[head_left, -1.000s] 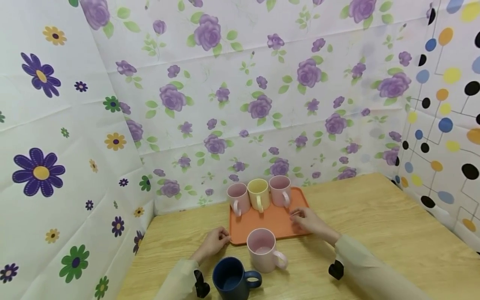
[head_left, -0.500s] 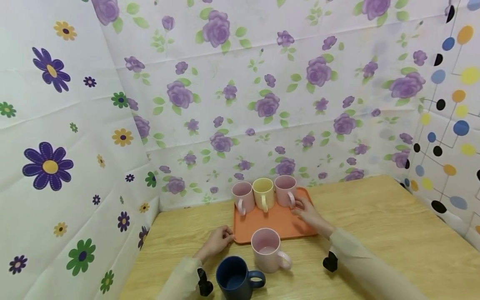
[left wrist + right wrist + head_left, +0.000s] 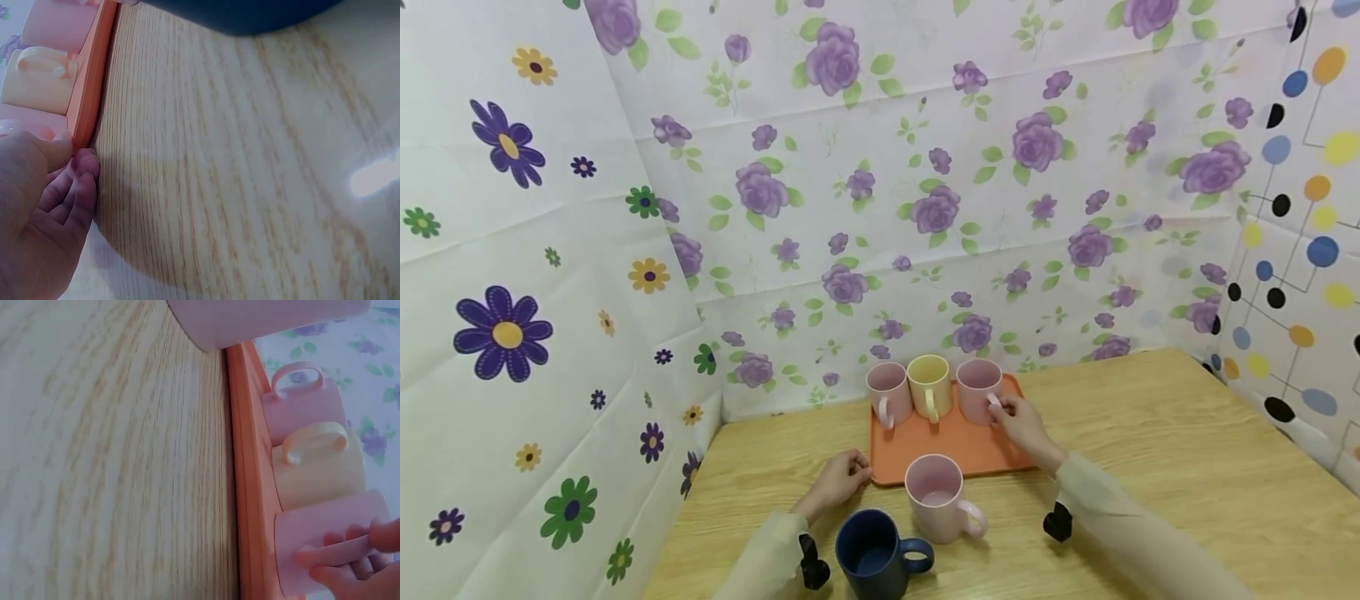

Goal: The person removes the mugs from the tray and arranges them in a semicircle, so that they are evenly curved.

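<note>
My right hand (image 3: 1026, 432) grips the handle (image 3: 337, 551) of the rightmost pink mug (image 3: 976, 398), its fingers curled through the loop in the right wrist view. That mug stands upright at the back right of an orange tray (image 3: 925, 454). Beside it on the tray are a yellow mug (image 3: 928, 390) and another pink mug (image 3: 886, 398), handles facing me. At the tray's front left corner, my left hand (image 3: 835, 482) pinches the edge, thumb on top and fingers along the side in the left wrist view.
In front of the tray, a larger-looking pink mug (image 3: 931, 508) stands on the wooden table (image 3: 1120, 433), handle to the right. A navy blue mug (image 3: 874, 562) stands nearer, between my forearms. Flowered cloth (image 3: 850, 208) hangs behind the table.
My right hand has moved from over the tray's right side to the right pink mug's handle. That mug has shifted slightly right and toward me, away from the yellow one. My left hand stays put.
</note>
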The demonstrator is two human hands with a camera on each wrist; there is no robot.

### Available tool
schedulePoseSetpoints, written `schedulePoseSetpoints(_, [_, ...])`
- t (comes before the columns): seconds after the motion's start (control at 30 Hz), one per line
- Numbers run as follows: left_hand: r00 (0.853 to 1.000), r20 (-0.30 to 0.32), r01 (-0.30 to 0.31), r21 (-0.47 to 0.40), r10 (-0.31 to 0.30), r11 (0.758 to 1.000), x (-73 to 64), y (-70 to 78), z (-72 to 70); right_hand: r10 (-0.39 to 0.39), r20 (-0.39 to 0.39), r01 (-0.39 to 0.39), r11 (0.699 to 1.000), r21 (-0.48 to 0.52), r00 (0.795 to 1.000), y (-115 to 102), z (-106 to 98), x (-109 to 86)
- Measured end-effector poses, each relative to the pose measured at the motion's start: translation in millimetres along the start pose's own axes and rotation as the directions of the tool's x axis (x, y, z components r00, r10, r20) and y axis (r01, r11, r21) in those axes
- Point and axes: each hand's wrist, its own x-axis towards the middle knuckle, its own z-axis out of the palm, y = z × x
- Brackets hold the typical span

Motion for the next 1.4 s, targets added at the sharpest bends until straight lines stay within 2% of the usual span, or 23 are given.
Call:
schedulePoseSetpoints(0.17, [1.0, 0.006, -0.003, -0.006, 0.003, 1.0, -1.1, 1.7, 0.9, -0.042, -0.025, 0.042, 0.999, 0.004, 0.999, -0.7, -8.8, -11.7])
schedulePoseSetpoints(0.37, [1.0, 0.002, 0.003, 0.005, -0.003, 1.0, -1.0, 1.0, -0.5, -0.152, -0.006, 0.152, 0.988, -0.012, 0.988, -9.6, -23.2, -26.0])
schedulePoseSetpoints(0.57, [1.0, -0.005, 0.011, 0.015, -0.011, 1.0, -0.2, -0.6, -2.6, -0.188, 0.051, 0.185, 0.981, 0.049, 0.981, -21.9, -43.0, -45.1])
schedulePoseSetpoints(0.7, [1.0, -0.009, 0.006, 0.016, -0.006, 1.0, -0.2, 0.3, -2.9, -0.21, 0.089, 0.209, 0.978, 0.025, 0.974, -21.5, -55.9, -59.5])
schedulePoseSetpoints(0.8, [1.0, -0.013, -0.002, 0.023, 0.002, 1.0, -0.2, 1.1, -1.6, -0.249, 0.116, 0.25, 0.968, 0.003, 0.962, -20.0, -65.7, -71.9])
schedulePoseSetpoints(1.0, [1.0, -0.012, -0.013, 0.017, 0.013, 1.0, -0.2, -1.0, 3.6, -0.317, 0.204, 0.319, 0.947, 0.027, 0.926, -18.3, -84.3, -101.9])
schedulePoseSetpoints(1.23, [1.0, -0.013, 0.002, 0.014, -0.002, 1.0, -0.7, 3.5, -0.1, -0.314, 0.334, 0.308, 0.949, 0.07, 0.889, -14.7, -100.2, -121.8])
schedulePoseSetpoints(1.4, [1.0, -0.01, 0.006, 0.026, -0.006, 1.0, -0.4, 4.0, 1.3, -0.34, 0.411, 0.329, 0.939, 0.099, 0.846, -6.2, -105.5, -132.3])
